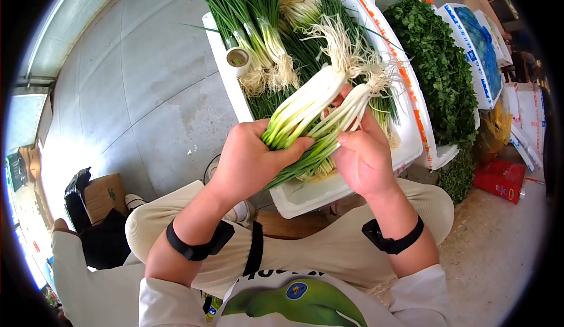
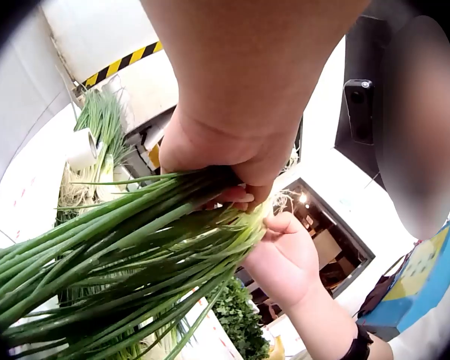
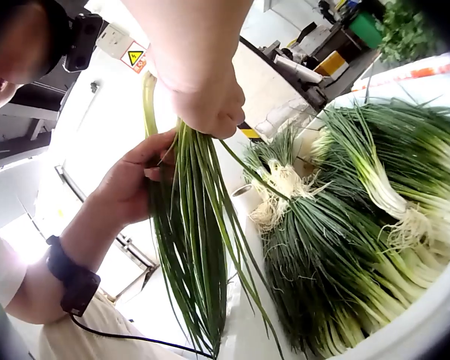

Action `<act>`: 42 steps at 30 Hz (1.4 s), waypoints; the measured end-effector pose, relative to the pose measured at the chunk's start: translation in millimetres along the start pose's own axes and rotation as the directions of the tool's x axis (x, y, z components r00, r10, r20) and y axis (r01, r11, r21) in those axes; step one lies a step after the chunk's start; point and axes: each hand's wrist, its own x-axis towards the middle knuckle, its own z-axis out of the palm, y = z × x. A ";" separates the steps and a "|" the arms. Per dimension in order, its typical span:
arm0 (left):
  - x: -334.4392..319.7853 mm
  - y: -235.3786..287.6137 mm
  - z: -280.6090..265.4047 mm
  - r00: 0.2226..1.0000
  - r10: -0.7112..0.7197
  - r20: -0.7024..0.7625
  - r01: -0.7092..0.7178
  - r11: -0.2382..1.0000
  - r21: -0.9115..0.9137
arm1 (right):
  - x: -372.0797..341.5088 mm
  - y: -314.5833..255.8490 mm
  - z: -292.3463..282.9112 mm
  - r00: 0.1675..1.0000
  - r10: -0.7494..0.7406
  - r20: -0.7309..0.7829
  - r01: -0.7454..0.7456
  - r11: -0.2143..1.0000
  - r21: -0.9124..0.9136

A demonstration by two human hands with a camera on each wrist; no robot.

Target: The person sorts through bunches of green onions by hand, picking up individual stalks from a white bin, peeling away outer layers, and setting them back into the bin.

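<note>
Green onions point(image 1: 310, 102) held over the white box point(image 1: 288, 200)

Head view: the left hand point(image 1: 249, 156) is curled around the green onions, while the right hand point(image 1: 365, 156) pinches stalks point(image 1: 357, 102) nearer the roots point(image 1: 341, 45), which point to one o'clock; maybe this is for having the root ends level. A tape roll point(image 1: 238, 59) sits at ten o'clock, perhaps for easy reach.

Left wrist view: the leaves point(image 2: 127, 247) fan toward eight o'clock, apparently because nothing grips them there.

Right wrist view: leaves hang toward six o'clock; the box is at four.
</note>
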 end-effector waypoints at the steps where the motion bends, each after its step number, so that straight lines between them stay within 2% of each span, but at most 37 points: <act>1: -1.3 3.0 -1.5 1.000 0.000 0.002 0.000 1.000 0.000 | -0.1 0.4 -1.1 1.000 -0.001 -0.002 0.001 1.000 -0.001; 4: -5.4 9.6 -7.8 1.000 -0.019 0.003 0.019 0.999 0.028 | 0.7 1.7 -4.1 0.999 -0.026 -0.034 0.023 0.998 -0.065; 6: -7.4 11.6 -10.4 1.000 -0.004 0.013 0.005 0.999 -0.049 | 1.2 1.5 -4.9 0.999 -0.048 -0.025 0.041 0.975 -0.217; 7: -8.8 13.1 -10.3 1.000 0.013 0.009 -0.012 0.996 -0.087 | 1.3 1.1 -4.1 0.997 -0.069 -0.023 0.061 0.971 -0.232; 10: -12.7 16.7 -14.3 0.999 0.034 -0.009 -0.034 0.999 -0.019 | 1.7 2.3 -5.5 0.996 -0.072 -0.052 0.052 0.948 -0.314; 14: -17.1 20.4 -16.6 1.000 0.004 0.000 -0.004 1.000 -0.019 | 3.3 4.7 -6.1 0.992 -0.109 -0.065 0.081 0.939 -0.334; 16: -17.7 17.9 -14.1 0.996 0.087 -0.006 -0.087 0.996 -0.021 | 4.0 5.2 -7.1 0.995 -0.087 -0.058 0.066 0.952 -0.297; 24: -16.1 9.1 -11.3 0.998 0.052 0.020 -0.049 0.990 -0.135 | 3.4 4.9 -7.4 0.994 -0.100 -0.052 0.080 0.952 -0.297; 27: -15.5 10.4 -14.8 0.995 0.084 0.048 -0.077 0.987 -0.138 | 2.9 5.1 -11.0 0.995 -0.102 0.007 0.100 0.951 -0.293; 29: -16.4 18.9 -19.9 0.998 -0.028 0.053 0.036 0.987 -0.157 | 2.9 4.9 -11.2 0.995 -0.094 0.040 0.101 0.963 -0.252; 30: -15.4 19.1 -21.8 0.998 -0.029 0.054 0.037 0.987 -0.157 | 3.0 5.3 -11.8 0.995 -0.094 0.039 0.101 0.963 -0.251; 36: -10.8 26.6 -29.0 0.987 0.008 -0.163 -0.040 0.980 -0.195 | 3.6 7.4 -14.8 0.995 -0.090 0.046 0.098 0.967 -0.235; 38: -9.1 18.6 -20.1 0.987 0.051 -0.152 -0.089 0.963 -0.255 | 2.6 9.0 -11.6 0.998 -0.047 0.035 0.053 0.975 -0.217; 40: -9.7 17.1 -12.3 0.989 0.132 -0.070 -0.143 0.972 -0.185 | 1.3 9.7 -3.4 0.999 -0.034 0.015 0.037 0.967 -0.252; 42: -7.6 14.8 -9.7 0.995 0.093 -0.020 -0.095 0.990 -0.101 | 1.0 10.9 -1.2 1.000 -0.026 -0.005 0.024 0.957 -0.288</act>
